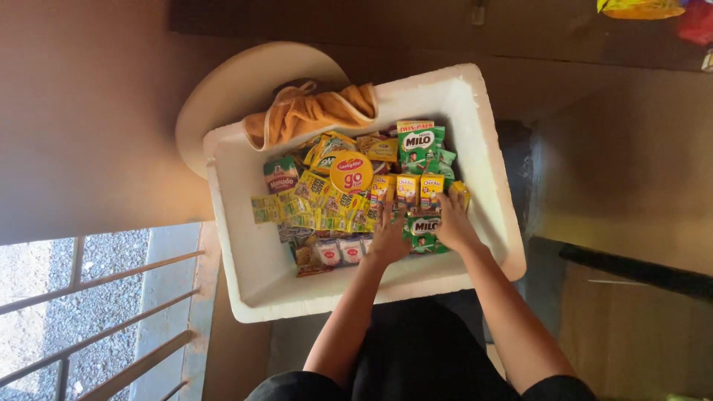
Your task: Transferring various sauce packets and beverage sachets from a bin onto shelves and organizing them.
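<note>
White foam box (pixel 260 275) is seen at centre of frame, tilted a bit, w/ its long side running from lower left to upper right. Inside, many small snack & drink packets are packed side by side. Left hand (pixel 388 239) is laid flat, fingers spread, on a row of small yellow packets (pixel 407 190) at mid-box; nothing is clamped by it. Right hand (pixel 454 223) is set just beside it, to the right, fingertips touching the rightmost yellow packets; whether a packet is pinched can't be told. Hands are close together but not touching. Between & below them a green sachet pack (pixel 425 226) is partly covered. Another green pack (pixel 421 142) is placed at upper right of box interior. A round yellow-and-red cup lid (pixel 350 172) is seen near centre-left, w/ yellow sachet strips (pixel 290 208) left of it & a green-brown pouch (pixel 281 175) at far left. Small white-and-red sachets (pixel 339 252) are lined up at lower part, just left of left wrist. An orange cloth (pixel 308 113) is draped over the box's upper-left rim. A round pale tabletop (pixel 238 82) is partly hidden under the box, upper left. Metal railing bars (pixel 96 297) are visible at lower left of frame
</note>
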